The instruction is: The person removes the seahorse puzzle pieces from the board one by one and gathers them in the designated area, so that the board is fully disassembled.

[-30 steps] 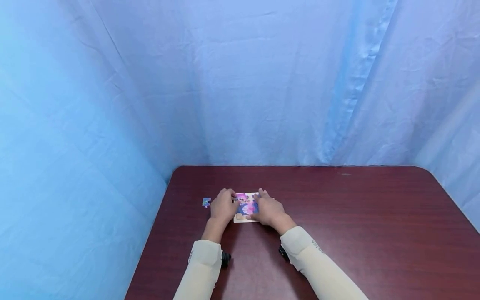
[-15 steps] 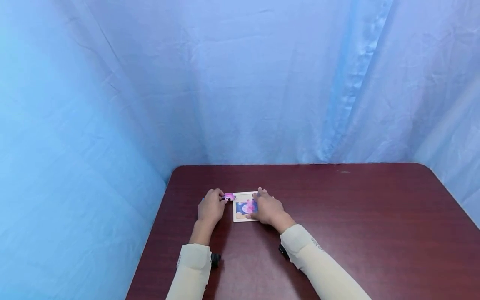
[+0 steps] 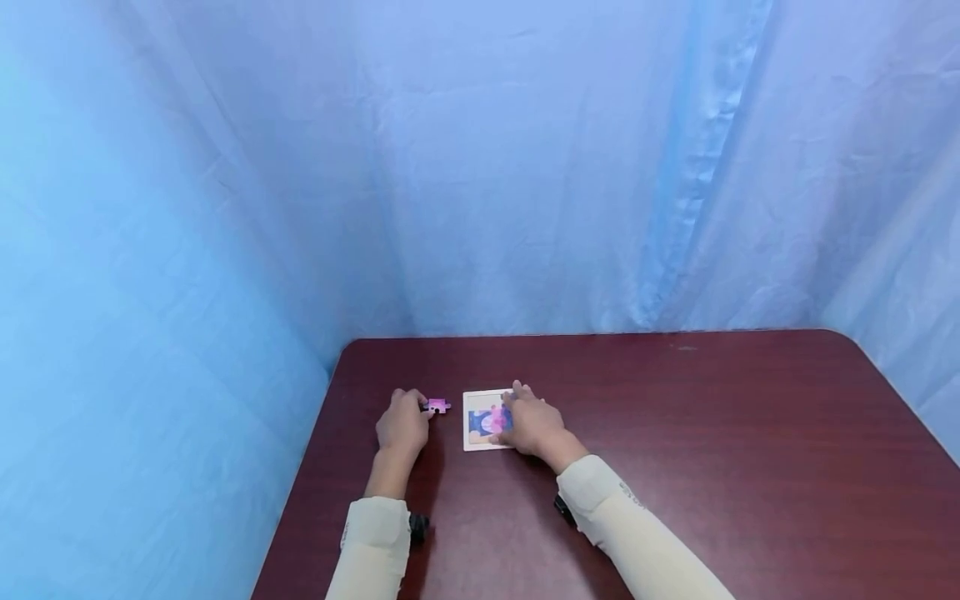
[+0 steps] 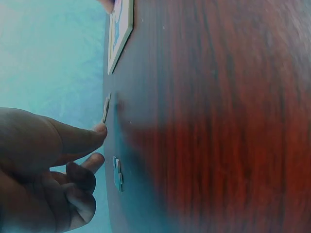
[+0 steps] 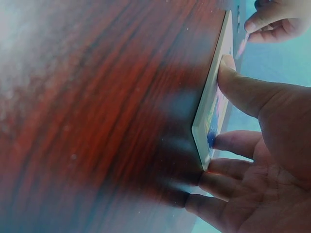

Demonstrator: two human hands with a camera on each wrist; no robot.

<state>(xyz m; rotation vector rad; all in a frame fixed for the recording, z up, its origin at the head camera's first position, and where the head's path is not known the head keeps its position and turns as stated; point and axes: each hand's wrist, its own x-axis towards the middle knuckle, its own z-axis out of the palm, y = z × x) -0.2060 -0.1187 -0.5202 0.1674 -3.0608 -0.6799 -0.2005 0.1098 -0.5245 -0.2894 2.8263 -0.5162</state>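
Tabletop [image 3: 712,467] carries everything. Puzzle board [image 3: 466,422] sits mid-scene; right hand [image 3: 534,425], spread wide, steadies it, thumb and fingertips on it. Left hand [image 3: 402,423] pinches a pink puzzle piece [image 3: 438,406] left of the board. Change: piece was at the board's left edge half a second ago, now clear of it, so removal looks done. Blue-edged piece [image 4: 117,174] lies near left fingers.

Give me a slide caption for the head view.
Left hand pinches a pink piece; right hand rests on the puzzle board.
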